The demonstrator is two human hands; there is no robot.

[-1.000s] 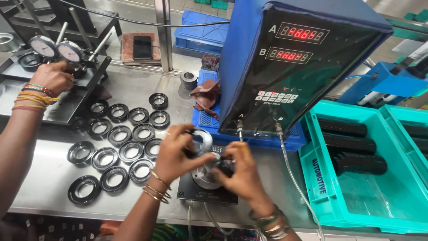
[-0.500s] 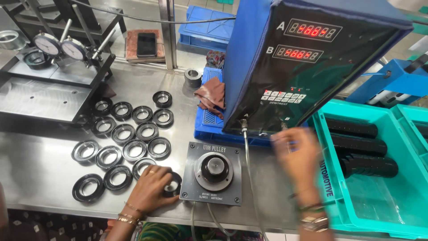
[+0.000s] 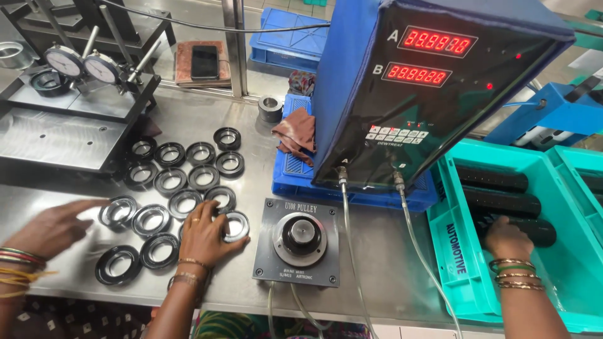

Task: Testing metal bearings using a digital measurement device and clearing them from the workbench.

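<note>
While the left hand [image 3: 204,235] is lying open on a black ring [image 3: 237,226] at lower centre, the right hand [image 3: 505,238], well apart, is reaching a black cylinder [image 3: 543,232] in the teal tray [image 3: 452,251] at lower right. I cannot tell if it is gripping. This looks like a pick-up step, and lifting is probably calling for a firm grip first.

A desk [image 3: 377,263] of brushed steel carries everything and reflects soft light. Beyond the hands a steel post [image 3: 237,47] rises from it, and behind the post a blue crate [image 3: 276,31] sits on a pale floor [image 3: 188,19].
</note>
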